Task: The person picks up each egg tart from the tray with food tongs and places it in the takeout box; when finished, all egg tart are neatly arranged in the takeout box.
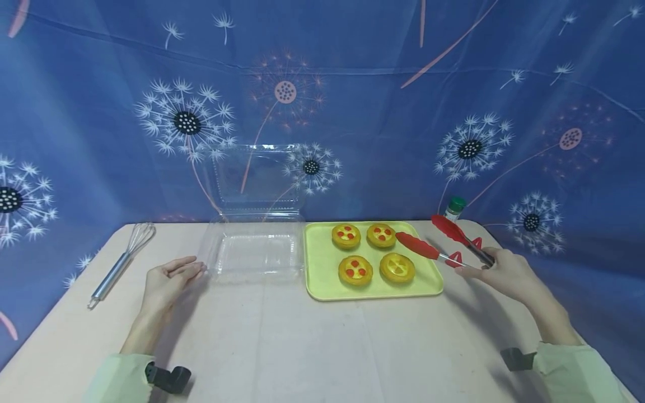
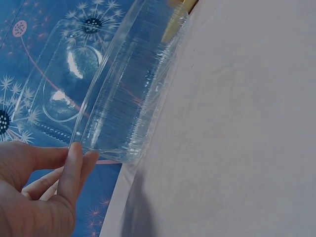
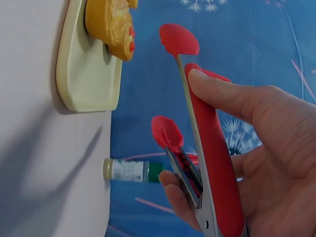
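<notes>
The left hand (image 1: 168,280) pinches the rim of a clear plastic box (image 1: 258,254) between thumb and fingers, at the box's left side. The box stands on the desk (image 1: 312,347) with its lid raised upright behind the base, near the back edge.

The right hand (image 1: 514,280) grips a pair of tongs (image 1: 419,246) with red heads, the thumb pressed on 1 red grip and the other fingers around the far arm. The 2 arms of the tongs are spread apart, and the tongs are held up above the desk at the tray's right side.

Just right of the box lies a pale yellow tray (image 1: 321,282) with 4 tarts (image 1: 355,271) on it, in 2 rows of 2. Of these, 3 carry red dots; the front right 1 has a yellow top only.

A small bottle (image 1: 455,208) with a green cap stands upright beyond the tray's back right corner. A whisk (image 1: 118,271) lies slantwise at the far left, its handle toward the front. Behind everything hangs a blue cloth (image 1: 373,145) printed with dandelions.
</notes>
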